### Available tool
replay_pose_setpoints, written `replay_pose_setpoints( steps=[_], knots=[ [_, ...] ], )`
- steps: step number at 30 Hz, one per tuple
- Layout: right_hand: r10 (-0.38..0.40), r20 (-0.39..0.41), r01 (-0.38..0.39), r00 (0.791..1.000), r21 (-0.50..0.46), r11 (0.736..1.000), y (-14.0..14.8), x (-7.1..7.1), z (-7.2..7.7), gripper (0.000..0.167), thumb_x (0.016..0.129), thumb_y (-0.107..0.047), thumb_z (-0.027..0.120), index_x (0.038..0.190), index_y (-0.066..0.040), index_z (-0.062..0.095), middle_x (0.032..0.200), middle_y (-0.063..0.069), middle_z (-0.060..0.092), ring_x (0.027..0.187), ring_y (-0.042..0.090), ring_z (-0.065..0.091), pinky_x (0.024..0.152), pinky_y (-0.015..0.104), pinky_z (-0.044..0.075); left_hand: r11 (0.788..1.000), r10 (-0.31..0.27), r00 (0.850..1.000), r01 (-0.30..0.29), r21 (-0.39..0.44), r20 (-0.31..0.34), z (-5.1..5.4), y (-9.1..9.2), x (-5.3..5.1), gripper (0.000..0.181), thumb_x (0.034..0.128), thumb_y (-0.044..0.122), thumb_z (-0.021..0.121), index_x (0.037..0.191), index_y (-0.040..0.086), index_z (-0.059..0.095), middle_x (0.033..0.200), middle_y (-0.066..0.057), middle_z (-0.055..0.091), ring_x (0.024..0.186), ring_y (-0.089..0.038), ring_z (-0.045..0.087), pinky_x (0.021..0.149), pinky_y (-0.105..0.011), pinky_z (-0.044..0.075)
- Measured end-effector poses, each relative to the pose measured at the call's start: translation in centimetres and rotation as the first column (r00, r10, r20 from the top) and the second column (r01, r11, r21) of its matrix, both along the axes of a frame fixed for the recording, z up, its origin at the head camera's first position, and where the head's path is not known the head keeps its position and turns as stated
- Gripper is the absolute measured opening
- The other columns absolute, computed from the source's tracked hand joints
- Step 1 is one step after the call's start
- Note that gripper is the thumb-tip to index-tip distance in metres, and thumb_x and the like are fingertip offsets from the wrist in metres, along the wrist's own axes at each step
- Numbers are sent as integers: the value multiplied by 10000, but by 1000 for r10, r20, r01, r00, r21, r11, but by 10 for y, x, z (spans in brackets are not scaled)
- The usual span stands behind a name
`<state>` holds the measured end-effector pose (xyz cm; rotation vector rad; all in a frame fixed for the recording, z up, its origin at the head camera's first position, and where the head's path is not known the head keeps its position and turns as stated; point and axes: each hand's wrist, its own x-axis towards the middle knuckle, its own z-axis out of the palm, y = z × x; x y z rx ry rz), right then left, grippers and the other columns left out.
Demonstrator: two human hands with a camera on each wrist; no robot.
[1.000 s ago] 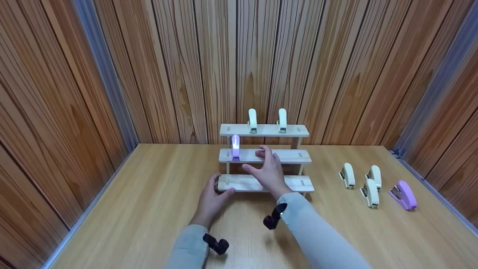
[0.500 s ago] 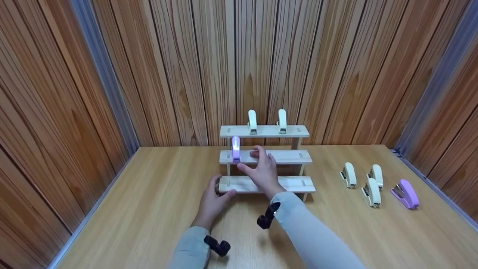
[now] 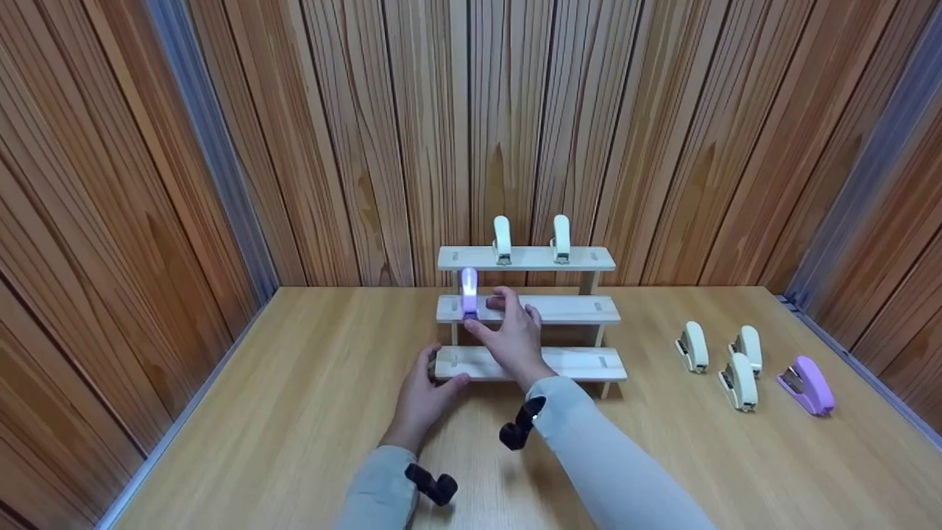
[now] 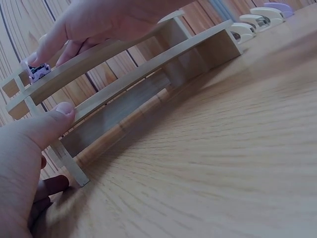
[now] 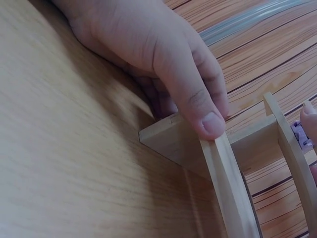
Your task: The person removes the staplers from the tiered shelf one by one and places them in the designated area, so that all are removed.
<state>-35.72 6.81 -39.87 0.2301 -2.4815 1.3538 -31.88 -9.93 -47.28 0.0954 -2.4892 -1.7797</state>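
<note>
Left hand point(image 3: 421, 397) around bottom shelf's end point(image 3: 449, 362)

From where I was standing, I could not read any text, label, brand, number or sign, neither on the staplers point(image 3: 469, 292) nor on the wooden stand point(image 3: 575, 309).

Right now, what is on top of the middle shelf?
A purple stapler stands near the left end; the part of the middle shelf behind the right hand is hidden.
</note>
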Motion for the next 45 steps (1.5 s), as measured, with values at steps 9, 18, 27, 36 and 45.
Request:
replay_pose_setpoints(
  steps=[9,18,27,36,45],
  knots=[
    [0,-2,0,1000,4,1000,-6,-1,1,711,862,-388,810,1429,-154,452,1339,37,644,1301,253,542,1222,480,48,1000,-2,1000,2,-6,-6,1,0,1,830,862,368,811,1544,201,370,1608,-103,369,1482,-336,323,1180,-557,290],
    [-11,7,12,1000,-20,1000,-11,-3,0,674,871,-365,804,1412,-166,457,1343,42,652,1305,247,548,1229,503,-13,1000,5,1000,-5,-2,17,-1,3,2,825,858,375,813,1538,211,376,1594,-108,390,1468,-339,350,1163,-572,313],
    [-56,-43,56,997,-12,998,-17,-4,-3,631,869,-349,809,1376,-155,488,1320,37,666,1271,225,568,1206,458,94,1000,17,1000,-17,0,9,-3,3,3,813,852,376,817,1524,209,393,1571,-106,423,1452,-328,378,1163,-560,320],
    [-70,-41,67,997,-63,996,-20,-3,-3,514,871,-316,809,1281,-221,513,1269,-13,670,1228,203,573,1196,440,135,1000,20,1000,-20,10,20,-1,3,3,825,844,391,817,1527,212,391,1578,-118,412,1461,-339,361,1164,-571,311],
    [-78,-70,70,994,-120,990,-20,-2,-1,475,851,-253,823,1235,-181,552,1192,-62,645,1182,183,577,1144,430,220,1000,17,1000,-17,4,14,1,2,1,822,840,384,824,1523,220,398,1597,-111,385,1473,-347,338,1162,-587,303]
  ],
)
